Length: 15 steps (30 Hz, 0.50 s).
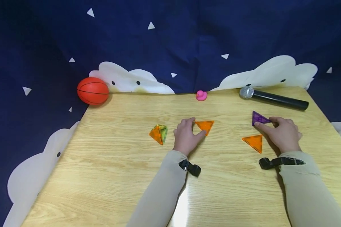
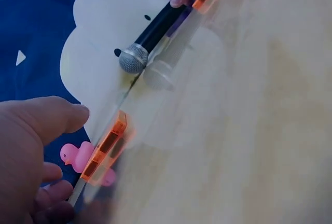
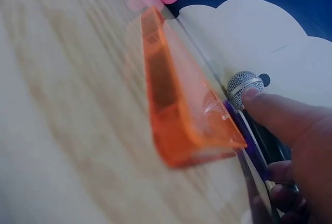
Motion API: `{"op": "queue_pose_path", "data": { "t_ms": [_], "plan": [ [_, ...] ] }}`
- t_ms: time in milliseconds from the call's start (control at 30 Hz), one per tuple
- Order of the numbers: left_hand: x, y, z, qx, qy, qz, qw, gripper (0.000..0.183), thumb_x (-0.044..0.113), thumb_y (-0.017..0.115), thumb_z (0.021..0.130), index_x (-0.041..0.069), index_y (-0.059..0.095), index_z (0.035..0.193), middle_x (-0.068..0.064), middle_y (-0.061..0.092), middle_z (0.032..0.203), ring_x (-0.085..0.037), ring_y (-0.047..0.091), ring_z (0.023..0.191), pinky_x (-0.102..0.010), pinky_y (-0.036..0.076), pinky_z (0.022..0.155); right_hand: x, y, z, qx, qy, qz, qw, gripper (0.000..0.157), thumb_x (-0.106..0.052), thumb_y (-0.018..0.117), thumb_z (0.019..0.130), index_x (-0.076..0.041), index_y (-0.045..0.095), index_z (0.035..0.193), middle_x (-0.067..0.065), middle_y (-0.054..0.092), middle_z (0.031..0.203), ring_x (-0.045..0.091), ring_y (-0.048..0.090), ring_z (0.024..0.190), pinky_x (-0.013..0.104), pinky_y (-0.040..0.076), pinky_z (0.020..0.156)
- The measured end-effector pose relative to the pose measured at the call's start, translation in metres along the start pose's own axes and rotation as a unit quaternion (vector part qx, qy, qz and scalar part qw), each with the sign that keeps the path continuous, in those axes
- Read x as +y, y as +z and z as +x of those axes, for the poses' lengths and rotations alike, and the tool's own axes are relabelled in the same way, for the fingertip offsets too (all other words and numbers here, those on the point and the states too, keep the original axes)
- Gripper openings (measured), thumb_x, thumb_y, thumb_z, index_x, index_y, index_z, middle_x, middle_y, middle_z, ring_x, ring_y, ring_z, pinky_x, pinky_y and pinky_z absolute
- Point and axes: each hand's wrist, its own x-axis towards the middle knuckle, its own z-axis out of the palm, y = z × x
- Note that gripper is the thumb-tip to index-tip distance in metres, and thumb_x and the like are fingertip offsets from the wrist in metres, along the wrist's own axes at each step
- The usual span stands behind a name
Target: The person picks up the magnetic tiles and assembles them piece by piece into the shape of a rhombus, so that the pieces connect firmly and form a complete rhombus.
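Middle orange tile (image 1: 204, 125): it lay flat on the bench (image 1: 102, 176), nearer the person than the pink duck (image 1: 201, 95).
Purple tile (image 1: 258, 118): it was right of the duck and a bit nearer the person.
Right orange tile (image 1: 255, 143): it was also right of the duck, but nearer the person than the purple one.
Little joined shape (image 1: 157, 134): it sat left of the duck and nearer the person, with orange and yellow-green sides.
Left hand (image 1: 184, 135): its thumb and fingers were spread by the tile in front of the duck; I could not tell if they touched it.
Right hand (image 1: 285, 134): its thumb and fingers were apart at the purple tile, right of the duck; I could not tell if it had a hold.
Weight: each tile was likely very light.
Feel: they looked like hard, see-through plastic, stiff but maybe easy to crack.
Slip: the shiny tops could likely slide.
Best hold: a soft pinch on the thick side edges seemed best.
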Motion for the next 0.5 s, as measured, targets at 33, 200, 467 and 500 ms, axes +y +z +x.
{"op": "queue_pose_path", "data": {
  "t_ms": [33,200,467,500],
  "plan": [
    [0.001,0.001,0.002,0.001,-0.004,0.012,0.9999,0.068,0.049,0.072,0.088,0.012,0.055,0.142,-0.006,0.057,0.132,-0.026,0.052,0.12,-0.044,0.035,0.096,-0.001,0.0,0.001,0.002,0.002,-0.002,1.0,0.097,-0.072,0.057,0.088,0.007,0.045,0.144,0.034,0.045,0.128,0.055,0.034,0.117,0.071,0.016,0.086],
    [0.005,0.0,0.009,-0.004,-0.026,0.084,0.9962,0.072,0.06,0.072,0.085,0.014,0.059,0.139,-0.004,0.056,0.13,-0.025,0.053,0.116,-0.043,0.038,0.093,-0.009,0.004,0.005,0.01,0.031,-0.006,0.999,0.097,-0.074,0.058,0.085,0.005,0.049,0.14,0.033,0.046,0.127,0.054,0.036,0.114,0.068,0.019,0.084],
    [0.008,0.002,0.01,-0.018,-0.034,0.1,0.9943,0.064,0.06,0.075,0.082,0.017,0.064,0.129,-0.003,0.054,0.128,-0.024,0.052,0.113,-0.042,0.038,0.092,-0.01,0.003,0.005,0.013,0.05,-0.01,0.999,0.096,-0.074,0.063,0.082,0.003,0.051,0.138,0.032,0.045,0.126,0.054,0.036,0.113,0.066,0.019,0.082],
    [0.009,0.002,0.009,-0.02,-0.032,0.096,0.9947,0.064,0.059,0.076,0.082,0.017,0.065,0.128,-0.003,0.054,0.128,-0.024,0.052,0.113,-0.042,0.038,0.093,-0.009,0.002,0.005,0.011,0.048,-0.01,0.999,0.096,-0.073,0.063,0.082,0.004,0.051,0.138,0.033,0.045,0.126,0.054,0.036,0.112,0.066,0.019,0.082]
  ]
}}
